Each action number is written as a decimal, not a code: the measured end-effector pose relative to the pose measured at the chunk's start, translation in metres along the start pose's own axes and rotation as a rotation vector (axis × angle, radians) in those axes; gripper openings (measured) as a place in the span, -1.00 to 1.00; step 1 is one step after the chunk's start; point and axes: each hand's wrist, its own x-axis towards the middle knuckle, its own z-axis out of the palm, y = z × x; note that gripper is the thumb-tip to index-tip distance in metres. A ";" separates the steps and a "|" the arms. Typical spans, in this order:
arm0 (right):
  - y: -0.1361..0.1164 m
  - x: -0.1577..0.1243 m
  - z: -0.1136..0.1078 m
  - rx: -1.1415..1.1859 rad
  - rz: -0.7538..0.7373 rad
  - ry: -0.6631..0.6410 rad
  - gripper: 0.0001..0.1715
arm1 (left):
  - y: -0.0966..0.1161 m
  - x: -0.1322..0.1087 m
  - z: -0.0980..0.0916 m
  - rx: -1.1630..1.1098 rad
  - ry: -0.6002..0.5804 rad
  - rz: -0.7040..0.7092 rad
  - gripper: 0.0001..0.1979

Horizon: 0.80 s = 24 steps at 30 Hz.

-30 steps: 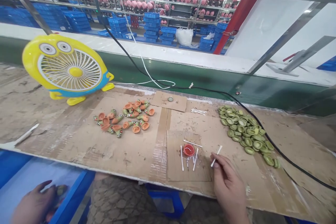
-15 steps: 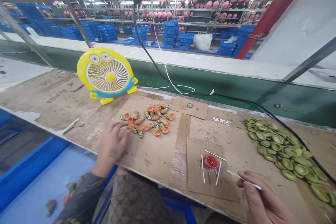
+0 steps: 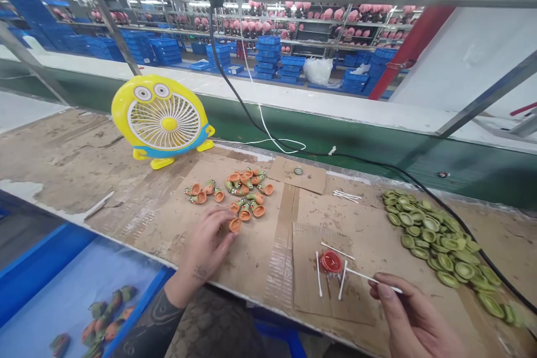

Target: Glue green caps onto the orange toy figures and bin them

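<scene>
My left hand [image 3: 208, 244] lies on the cardboard with its fingers curled round a small orange cup-shaped piece [image 3: 235, 225] at the near edge of a scatter of orange and green pieces [image 3: 241, 190]. My right hand [image 3: 413, 319] pinches a white cotton swab [image 3: 373, 278] that points left toward a small red cap [image 3: 331, 261]. Three more swabs lie around that cap. A pile of green ring pieces [image 3: 436, 240] lies to the right of it.
A yellow cartoon desk fan [image 3: 161, 118] stands at the back left. A black cable [image 3: 377, 168] crosses the bench behind the green pile. A blue bin [image 3: 46, 260] at lower left holds several finished pieces. Spare swabs [image 3: 346, 196] lie behind the cap.
My left hand came up from the blue bin onto the bench and slid right to the orange pieces. My right hand kept the swab, its tip now nearer the red cap.
</scene>
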 end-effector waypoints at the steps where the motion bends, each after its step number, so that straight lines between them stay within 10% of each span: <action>1: -0.001 0.001 0.002 0.006 -0.018 -0.007 -0.61 | 0.006 -0.003 0.002 -0.079 -0.004 -0.026 -0.78; 15: -0.023 0.020 0.031 -0.018 -0.208 -0.132 -0.74 | 0.098 -0.022 0.062 -0.847 -0.286 -0.214 -0.76; 24: -0.018 0.021 0.039 -0.051 -0.202 -0.187 -0.72 | 0.099 -0.021 0.081 -1.167 -0.481 -0.468 -0.76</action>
